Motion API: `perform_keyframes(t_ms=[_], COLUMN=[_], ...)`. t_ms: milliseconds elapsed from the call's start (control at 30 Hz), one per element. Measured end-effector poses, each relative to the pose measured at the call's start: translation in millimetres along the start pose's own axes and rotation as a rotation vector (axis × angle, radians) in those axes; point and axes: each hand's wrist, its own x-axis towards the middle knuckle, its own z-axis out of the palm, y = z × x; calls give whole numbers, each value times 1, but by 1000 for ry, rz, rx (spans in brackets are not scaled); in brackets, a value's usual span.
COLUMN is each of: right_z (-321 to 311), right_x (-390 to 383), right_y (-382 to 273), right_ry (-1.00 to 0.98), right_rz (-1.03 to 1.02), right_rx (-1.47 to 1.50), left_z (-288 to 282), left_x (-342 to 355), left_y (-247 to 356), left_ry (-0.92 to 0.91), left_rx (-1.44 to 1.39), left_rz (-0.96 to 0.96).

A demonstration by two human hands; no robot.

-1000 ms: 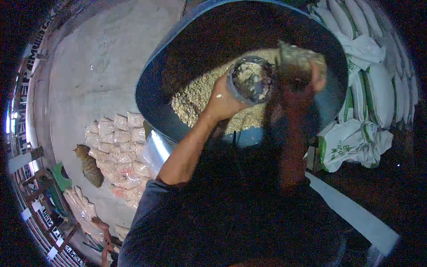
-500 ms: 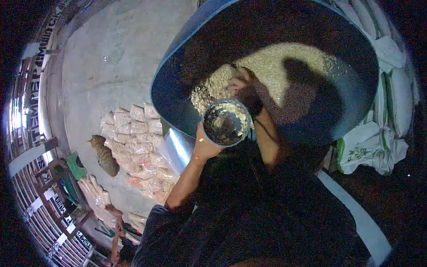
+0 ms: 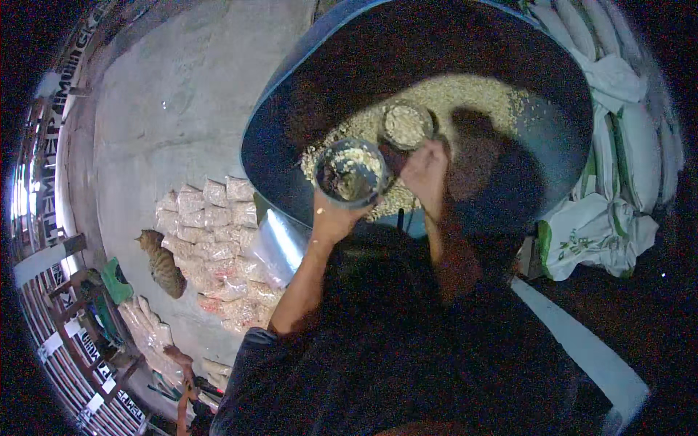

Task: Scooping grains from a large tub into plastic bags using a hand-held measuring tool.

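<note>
My left hand [image 3: 334, 218] is closed round a round grey wide-mouthed container [image 3: 352, 173], tilted so its dark inside shows, with pale split beans clinging to its wall. To its right, my right hand [image 3: 427, 171] grips a round scoop cup [image 3: 408, 125] heaped with pale beans; the fingers are partly blurred. Both are over a big blue drum [image 3: 563, 174] whose mouth faces me. Inside the drum lies a bank of loose pale beans [image 3: 465, 91], partly in shadow. A few beans stick to my left hand and wrist.
Filled clear bags [image 3: 218, 218] lie in rows on the floor left of the drum, beside clear plastic sheeting [image 3: 280, 247]. A tabby cat [image 3: 161, 265] rests by them. Another person's hand [image 3: 178, 356] is near long bags [image 3: 149, 330]. White sacks [image 3: 600, 236] stand right.
My right hand has come up out of the beans, bringing the full scoop cup into view beside the container. The left hand's container tilts a little differently. My view has shifted slightly.
</note>
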Motion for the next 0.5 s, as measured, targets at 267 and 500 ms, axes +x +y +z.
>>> perform_keyframes(t_ms=[267,500], right_z=[107,177], right_x=[-93,-132], right_y=[-89,-112], right_ry=[40,-138], right_rz=[-762,-1001], right_rx=[-1450,-1968], left_z=[51,77], left_x=[41,50], left_y=[-1,36], left_ry=[-325,-381], left_rx=[216,-145], left_rz=[18,20])
